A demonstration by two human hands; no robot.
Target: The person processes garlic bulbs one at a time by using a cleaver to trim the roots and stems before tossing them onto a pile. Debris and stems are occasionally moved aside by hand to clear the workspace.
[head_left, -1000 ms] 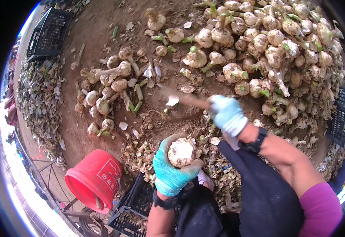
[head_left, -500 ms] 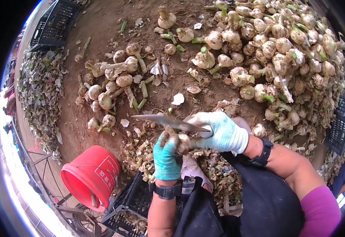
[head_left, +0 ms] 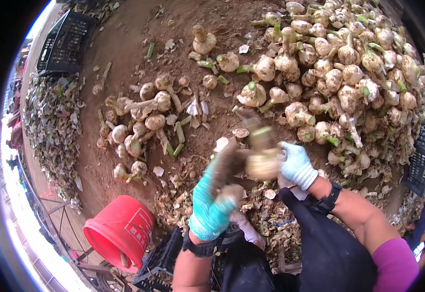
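Observation:
My left hand (head_left: 210,207), in a teal glove, grips a dirty garlic bulb (head_left: 261,164), which is blurred by motion, with brown roots towards my fingers. My right hand (head_left: 297,165), in a pale blue glove, is closed right beside the bulb. It holds a knife (head_left: 249,121), whose blade shows only as a blurred streak pointing up and left. Both hands are over a litter of cut roots and skins (head_left: 271,219) in front of my dark apron.
A big heap of untrimmed garlic (head_left: 348,73) fills the upper right. A smaller group of bulbs (head_left: 142,121) lies on the dirt at left. A red bucket (head_left: 120,233) stands at lower left. Black crates sit at upper left (head_left: 64,41), right (head_left: 424,158) and below (head_left: 166,258).
The blade lay across the bulb half a second ago. Both hands have since lifted and shifted right, and the knife now swings up and away. The view has also drifted slightly.

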